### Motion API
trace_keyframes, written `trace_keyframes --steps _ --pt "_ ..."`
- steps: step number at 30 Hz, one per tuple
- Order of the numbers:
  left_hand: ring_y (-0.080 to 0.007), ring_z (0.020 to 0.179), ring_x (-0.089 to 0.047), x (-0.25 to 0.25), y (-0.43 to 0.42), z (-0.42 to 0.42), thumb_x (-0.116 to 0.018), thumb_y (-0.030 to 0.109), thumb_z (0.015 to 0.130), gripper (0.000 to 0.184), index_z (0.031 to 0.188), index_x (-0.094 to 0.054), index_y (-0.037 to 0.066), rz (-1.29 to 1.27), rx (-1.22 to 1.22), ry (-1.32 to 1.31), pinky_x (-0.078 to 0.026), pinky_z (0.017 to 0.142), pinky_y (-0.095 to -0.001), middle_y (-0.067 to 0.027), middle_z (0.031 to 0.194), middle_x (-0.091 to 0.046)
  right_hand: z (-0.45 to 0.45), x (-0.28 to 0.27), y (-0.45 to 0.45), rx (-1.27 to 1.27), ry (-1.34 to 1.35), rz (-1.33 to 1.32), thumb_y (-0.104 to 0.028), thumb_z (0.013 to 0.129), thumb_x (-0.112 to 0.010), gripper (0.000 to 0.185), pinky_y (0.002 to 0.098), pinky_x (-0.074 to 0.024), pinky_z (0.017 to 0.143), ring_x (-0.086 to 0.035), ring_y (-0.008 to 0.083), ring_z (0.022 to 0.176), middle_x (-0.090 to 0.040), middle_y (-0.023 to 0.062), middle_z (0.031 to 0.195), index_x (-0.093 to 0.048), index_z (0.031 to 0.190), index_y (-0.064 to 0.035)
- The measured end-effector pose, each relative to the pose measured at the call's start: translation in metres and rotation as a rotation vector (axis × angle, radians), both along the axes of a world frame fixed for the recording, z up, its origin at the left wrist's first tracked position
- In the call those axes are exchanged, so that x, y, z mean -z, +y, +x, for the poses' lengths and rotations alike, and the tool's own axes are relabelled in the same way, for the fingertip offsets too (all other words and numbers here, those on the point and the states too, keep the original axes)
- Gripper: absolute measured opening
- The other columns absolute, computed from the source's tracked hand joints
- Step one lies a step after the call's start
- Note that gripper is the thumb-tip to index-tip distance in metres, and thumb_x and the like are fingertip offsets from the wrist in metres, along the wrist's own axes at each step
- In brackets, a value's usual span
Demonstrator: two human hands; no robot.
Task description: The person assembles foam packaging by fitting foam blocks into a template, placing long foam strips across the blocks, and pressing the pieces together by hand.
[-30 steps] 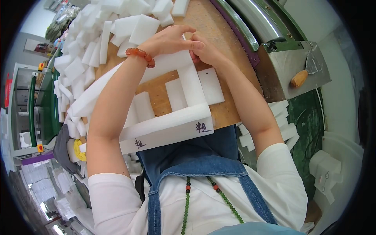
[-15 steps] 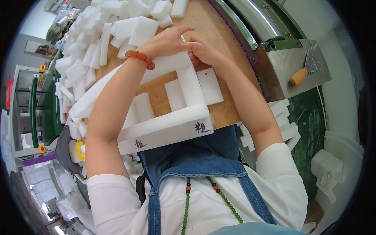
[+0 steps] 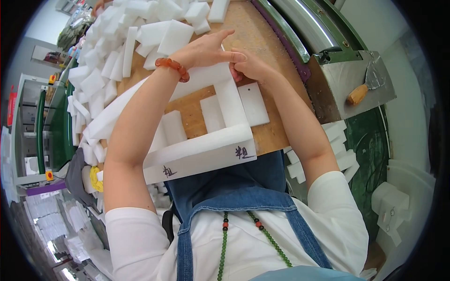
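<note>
A white foam frame (image 3: 232, 105) lies near the table's front edge, with dark handwritten marks on its front face. My left hand (image 3: 206, 50) is at its far right corner, index finger stretched out and thumb spread towards my other hand; it wears an orange bead bracelet (image 3: 172, 69). My right hand (image 3: 253, 67) is beside the same corner, fingers curled in. What these fingers hold, if anything, is hidden. A thin white edge shows between the hands. Two foam blocks (image 3: 212, 114) (image 3: 173, 127) stand inside the frame. A flat foam plate (image 3: 253, 104) with a small hole lies right of it.
Many white foam pieces (image 3: 101, 70) are heaped at the left and back of the wooden table (image 3: 248, 28). A green machine with a metal roller (image 3: 307, 23) stands at the right. A wooden-handled scraper (image 3: 358, 94) rests on its metal housing. More foam strips (image 3: 337, 145) lie below.
The view has shifted slightly. My hands remain close together at the frame's far corner, with the right fingers slightly moved. Another person's hand appears at the top left edge.
</note>
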State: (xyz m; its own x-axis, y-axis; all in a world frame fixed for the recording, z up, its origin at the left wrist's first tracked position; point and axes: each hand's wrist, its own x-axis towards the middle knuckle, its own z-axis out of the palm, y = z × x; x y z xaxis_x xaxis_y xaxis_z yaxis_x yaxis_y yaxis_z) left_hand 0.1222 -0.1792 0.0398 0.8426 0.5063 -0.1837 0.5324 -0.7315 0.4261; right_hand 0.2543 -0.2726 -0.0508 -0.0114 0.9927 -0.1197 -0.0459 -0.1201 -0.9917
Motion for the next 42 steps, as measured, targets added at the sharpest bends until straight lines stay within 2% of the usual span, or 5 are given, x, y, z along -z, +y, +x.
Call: trace_keyframes --steps 13,28,33,37,42 --pt "-0.0315 0.106 -0.059 0.001 -0.001 -0.001 -0.066 0.058 0.080 0.084 0.142 -0.039 0.009 -0.022 0.010 0.012 -0.047 0.090 -0.0381 -0.0196 0.125 -0.057 -0.001 -0.003 -0.005 0.006 0.017 -0.039 0.009 0.075 -0.036 0.027 0.0231 -0.0462 0.054 -0.053 0.0134 0.059 -0.056 0.0046 0.070 -0.050 0.090 -0.0078" --pt "-0.0295 0.105 -0.059 0.002 -0.002 0.000 -0.064 0.060 0.081 0.082 0.142 -0.039 0.010 -0.003 0.011 -0.007 -0.047 0.088 -0.0362 -0.0187 0.124 -0.058 -0.002 -0.001 -0.003 0.025 0.008 -0.011 0.005 0.081 -0.040 0.016 0.0234 -0.0441 0.052 -0.054 0.0142 0.057 -0.057 0.0054 0.066 -0.050 0.088 -0.0057" --pt "-0.0287 0.104 -0.059 0.000 -0.003 -0.002 -0.064 0.060 0.081 0.083 0.142 -0.039 0.011 -0.011 0.004 -0.002 -0.048 0.088 -0.0355 -0.0179 0.123 -0.059 -0.001 0.007 0.008 0.182 -0.038 0.033 0.002 0.082 -0.050 0.011 0.0229 -0.0442 0.054 -0.055 0.0138 0.058 -0.059 0.0056 0.068 -0.055 0.090 -0.0048" --pt "-0.0275 0.104 -0.059 0.003 -0.004 -0.002 -0.065 0.061 0.080 0.081 0.141 -0.043 0.012 -0.020 0.004 -0.037 -0.048 0.087 -0.0347 -0.0171 0.122 -0.060 0.010 0.032 0.022 0.531 -0.435 0.313 -0.003 0.083 -0.059 0.006 0.0227 -0.0444 0.054 -0.055 0.0121 0.058 -0.061 0.0047 0.069 -0.060 0.089 -0.0039" --pt "-0.0269 0.103 -0.060 0.001 -0.005 -0.002 -0.065 0.061 0.079 0.078 0.137 -0.047 0.013 -0.038 -0.014 -0.010 -0.049 0.084 -0.0345 -0.0166 0.119 -0.061 0.012 0.038 0.024 0.500 -0.428 0.328 -0.004 0.081 -0.064 0.005 0.0213 -0.0430 0.051 -0.053 0.0101 0.055 -0.060 0.0033 0.068 -0.063 0.086 -0.0038"
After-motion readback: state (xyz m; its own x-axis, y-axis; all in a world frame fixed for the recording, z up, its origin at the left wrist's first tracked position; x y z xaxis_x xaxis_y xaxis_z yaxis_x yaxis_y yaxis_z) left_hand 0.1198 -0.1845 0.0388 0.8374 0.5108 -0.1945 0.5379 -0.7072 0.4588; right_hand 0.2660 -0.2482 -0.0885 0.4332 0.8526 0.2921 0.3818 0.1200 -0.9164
